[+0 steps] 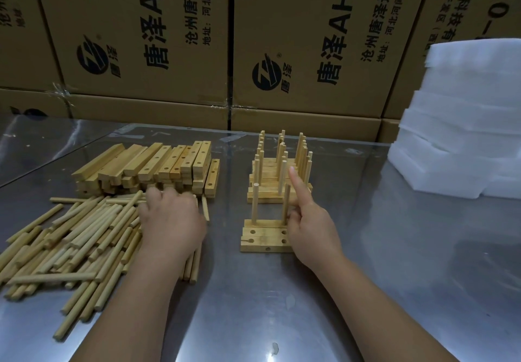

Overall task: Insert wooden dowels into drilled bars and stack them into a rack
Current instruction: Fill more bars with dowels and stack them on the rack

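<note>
While the left hand (172,220) is laid knuckles-up on the loose dowels (70,246), fingers curled down into the pile, a grip on any one dowel cannot be confirmed: the fingertips are hidden and blurred. The right hand (311,229) is set against the near bars (265,239), index finger straight up, other fingers curled beside the right peg (286,200); whether that peg is pinched or only touched cannot be told. That peg and the left peg (255,203) are stood upright in the far bar of the group; empty holes are seen in the nearer bars. The finished rack (277,175) is stood just behind them, and spare bars (146,168) are stacked behind the pile. The step in hand is judged to be fetching the next dowel. One dowel only should be drawn out, lifted by an end so that neighbours are not rolled across the glossy table (282,319). The near bars should be pinned flat by the right hand, since sliding is likely on that surface. The dowel should be brought vertical over an empty hole before any pressure is applied, then seated square; a tilted push is likely to bind or to knock the standing pegs.
</note>
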